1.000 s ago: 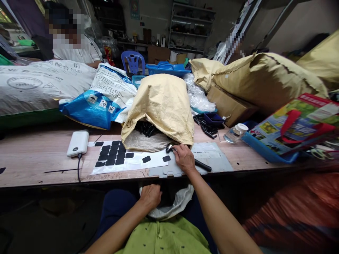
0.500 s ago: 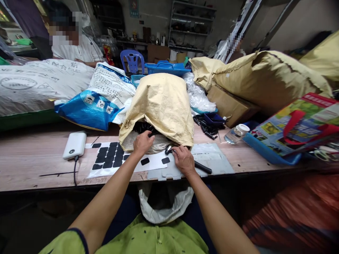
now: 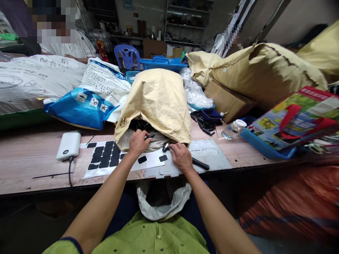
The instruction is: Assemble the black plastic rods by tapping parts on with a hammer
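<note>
Between the fingers of my left hand [image 3: 137, 144] is a slim black plastic piece [image 3: 149, 136], just outside the mouth of a tan woven sack [image 3: 161, 102]. More black pieces [image 3: 139, 125] show inside the sack's opening. My right hand [image 3: 182, 157] is closed around what looks like a hammer [image 3: 200, 163]; its metal head pokes out left of the fingertips, its black handle to the right. The palm hides the middle of the shaft. Under and beside my hands lie a white sheet with black rounded stickers [image 3: 106, 155] and a grey flat board [image 3: 212, 155].
A white power bank [image 3: 69, 143] with a cable lies left. Beyond are a blue-and-white sack [image 3: 87, 102], a pile of black parts [image 3: 202, 123] and a cardboard box [image 3: 227, 102]. A jar [image 3: 234, 128] and blue tray [image 3: 267, 144] stand right. A person [image 3: 63, 46] sits opposite.
My left hand has drawn back slightly from the sack's mouth, and a black piece now shows in its fingers. My right hand stays at the hammer. The view has shifted a little.
</note>
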`<action>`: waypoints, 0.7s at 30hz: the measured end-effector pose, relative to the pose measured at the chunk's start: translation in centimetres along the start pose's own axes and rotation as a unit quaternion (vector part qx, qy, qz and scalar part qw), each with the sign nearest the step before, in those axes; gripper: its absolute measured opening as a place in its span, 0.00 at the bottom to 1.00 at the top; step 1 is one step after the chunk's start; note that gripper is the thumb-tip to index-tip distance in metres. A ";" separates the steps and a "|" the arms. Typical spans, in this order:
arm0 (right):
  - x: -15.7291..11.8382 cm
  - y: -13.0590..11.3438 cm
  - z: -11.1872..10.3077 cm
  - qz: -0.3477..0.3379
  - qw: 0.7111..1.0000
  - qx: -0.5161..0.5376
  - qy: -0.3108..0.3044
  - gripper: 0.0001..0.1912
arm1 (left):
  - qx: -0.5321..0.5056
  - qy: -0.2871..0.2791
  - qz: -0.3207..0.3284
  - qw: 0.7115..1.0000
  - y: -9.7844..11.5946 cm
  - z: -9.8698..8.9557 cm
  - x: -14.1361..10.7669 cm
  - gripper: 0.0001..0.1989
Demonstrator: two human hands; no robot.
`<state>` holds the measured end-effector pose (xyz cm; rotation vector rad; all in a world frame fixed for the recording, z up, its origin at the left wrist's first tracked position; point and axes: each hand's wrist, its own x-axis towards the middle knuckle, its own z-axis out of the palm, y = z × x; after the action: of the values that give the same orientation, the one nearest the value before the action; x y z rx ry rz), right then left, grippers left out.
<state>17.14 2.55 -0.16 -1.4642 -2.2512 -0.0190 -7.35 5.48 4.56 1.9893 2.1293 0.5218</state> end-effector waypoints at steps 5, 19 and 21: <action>0.0 0.0 0.1 0.000 1.000 0.004 0.002 0.12 | -0.065 -0.029 0.139 0.988 -0.5 -0.2 -5.7 0.09; 0.0 0.1 0.1 0.002 1.000 0.010 0.003 0.15 | -0.165 -0.055 0.082 0.981 -1.9 2.9 -7.6 0.11; 0.1 0.2 -0.1 0.001 1.000 0.006 0.000 0.15 | -0.172 -0.060 0.076 0.980 -1.8 2.9 -7.5 0.10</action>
<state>17.27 2.65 -0.13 -1.4595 -2.2460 -0.0044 -7.29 -1.68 0.42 1.9384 1.6906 0.7192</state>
